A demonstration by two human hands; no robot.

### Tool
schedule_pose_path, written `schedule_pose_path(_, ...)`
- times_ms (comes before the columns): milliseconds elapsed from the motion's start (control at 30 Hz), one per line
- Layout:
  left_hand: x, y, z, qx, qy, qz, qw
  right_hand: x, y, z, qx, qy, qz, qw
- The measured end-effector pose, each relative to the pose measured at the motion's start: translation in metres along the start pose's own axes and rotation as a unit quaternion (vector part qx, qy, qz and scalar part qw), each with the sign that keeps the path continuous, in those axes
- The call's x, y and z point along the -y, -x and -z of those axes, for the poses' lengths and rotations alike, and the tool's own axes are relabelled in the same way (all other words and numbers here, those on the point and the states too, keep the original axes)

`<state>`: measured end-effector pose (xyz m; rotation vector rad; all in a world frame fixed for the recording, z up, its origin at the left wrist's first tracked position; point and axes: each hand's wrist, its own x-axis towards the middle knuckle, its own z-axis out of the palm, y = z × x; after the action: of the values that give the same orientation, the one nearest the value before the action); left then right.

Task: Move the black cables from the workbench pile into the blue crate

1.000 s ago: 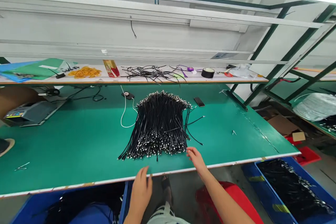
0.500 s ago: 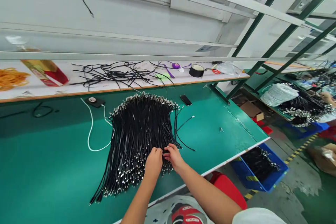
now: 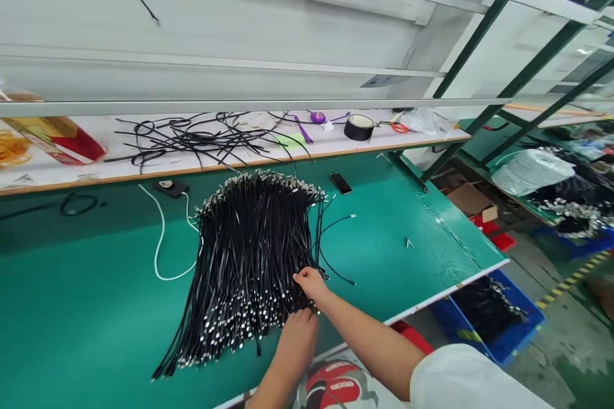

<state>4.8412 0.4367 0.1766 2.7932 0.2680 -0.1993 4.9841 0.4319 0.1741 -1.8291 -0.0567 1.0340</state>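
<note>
Behind and to the left of the pile, we find an angular red-and-gold packet with a glossy surface (image 3: pixel 71 144). Left of the pile, we trace a smooth, curved white cord (image 3: pixel 165 278) on the flat green tabletop (image 3: pixel 96 307). Behind the pile, we note a loose tangle of thin black leads (image 3: pixel 201 139) on the pale shelf (image 3: pixel 263 121).

The landmark is the broad pile of slim black cables with shiny, silvery tips (image 3: pixel 254 236), fanned across the tabletop. At its near right edge, we locate the left hand (image 3: pixel 300 333), fingers curled inward; we cannot tell whether it grips a cable. Just beyond, the right hand (image 3: pixel 311 284) meets the pile's right side, thumb and forefinger drawn close together; we cannot tell what lies between them.

Right of the pile, we identify a flat, rectangular black phone (image 3: pixel 340 183), a round roll of black tape (image 3: pixel 359 129) behind it on the shelf, and, farther right below the tabletop, a blue plastic bin (image 3: pixel 522 331).
</note>
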Motion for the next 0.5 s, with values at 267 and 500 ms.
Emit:
schedule_pose_path(267, -0.019, 0.015, -0.017, 0.058, 0.097, 0.083, 0.990, 0.002, -0.033, 0.073, -0.061, 0.180, 0.016, 0.982)
schedule_pose_path(500, -0.030, 0.034, -0.028, 0.080, 0.133, 0.175, 0.972, -0.034, -0.042, 0.162, -0.061, 0.357, 0.021, 0.932)
